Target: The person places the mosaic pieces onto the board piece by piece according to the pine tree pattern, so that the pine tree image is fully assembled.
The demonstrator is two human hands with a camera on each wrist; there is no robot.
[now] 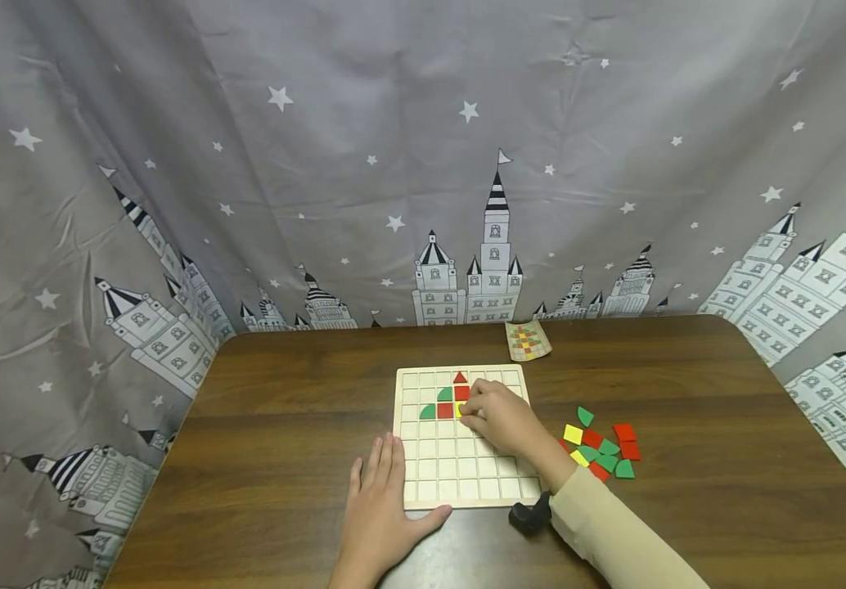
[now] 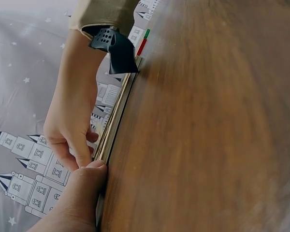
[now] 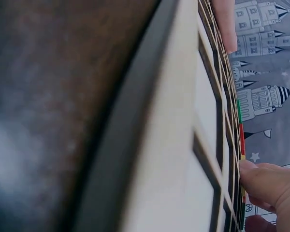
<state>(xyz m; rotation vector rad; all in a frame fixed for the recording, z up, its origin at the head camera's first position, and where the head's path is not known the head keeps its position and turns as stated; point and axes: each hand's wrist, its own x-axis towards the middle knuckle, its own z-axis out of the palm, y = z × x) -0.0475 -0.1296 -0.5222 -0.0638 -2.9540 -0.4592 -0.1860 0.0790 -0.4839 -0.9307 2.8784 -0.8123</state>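
Note:
A square pale wooden grid board (image 1: 438,468) lies on the table, with red, green and yellow tiles in its upper rows. A red triangle tile (image 1: 460,378) tops the pattern; green rounded tiles (image 1: 428,411) and red square tiles (image 1: 445,411) sit below it. My right hand (image 1: 500,417) reaches over the board, its thumb and finger pinching a yellow tile (image 1: 459,408) at the pattern's row; the fingers partly cover it. Fingers straight and thumb spread, my left hand (image 1: 379,507) rests at the board's lower left corner. In the left wrist view its thumb (image 2: 89,186) touches the board's edge.
Loose red, green and yellow tiles (image 1: 600,446) lie scattered right of the board. A pattern card (image 1: 528,340) showing coloured tiles lies near the table's back edge. A grey castle-print curtain (image 1: 364,204) hangs behind the brown wooden table (image 1: 276,450).

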